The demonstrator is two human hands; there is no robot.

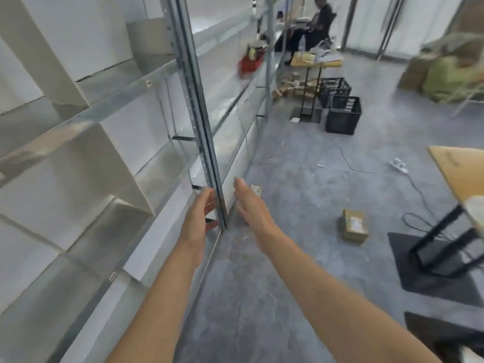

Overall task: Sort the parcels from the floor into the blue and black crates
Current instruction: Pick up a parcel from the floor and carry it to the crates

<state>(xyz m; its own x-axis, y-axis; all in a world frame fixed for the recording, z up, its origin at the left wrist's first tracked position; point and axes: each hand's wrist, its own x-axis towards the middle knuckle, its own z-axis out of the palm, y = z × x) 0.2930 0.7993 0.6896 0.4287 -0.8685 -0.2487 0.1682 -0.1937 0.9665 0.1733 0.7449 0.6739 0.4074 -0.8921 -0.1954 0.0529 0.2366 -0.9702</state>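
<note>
Both my arms reach forward over the grey floor beside a metal shelf rack. My left hand (199, 216) is stretched out with straight fingers, next to the rack's upright post. My right hand (250, 205) is also flat and holds nothing. Just past its fingertips a small parcel (256, 190) lies on the floor, mostly hidden by the hand. A brown cardboard parcel (353, 226) with a white label lies on the floor to the right. Two black crates (343, 115) (334, 90) stand farther back. No blue crate is visible.
The shelf rack (199, 121) runs along the left. A stand (309, 100) with parcels stands by the crates, and a person sits behind it. A table (461, 169) with a black base (432, 260) is at right. Cables and a power strip (399, 165) lie on the floor.
</note>
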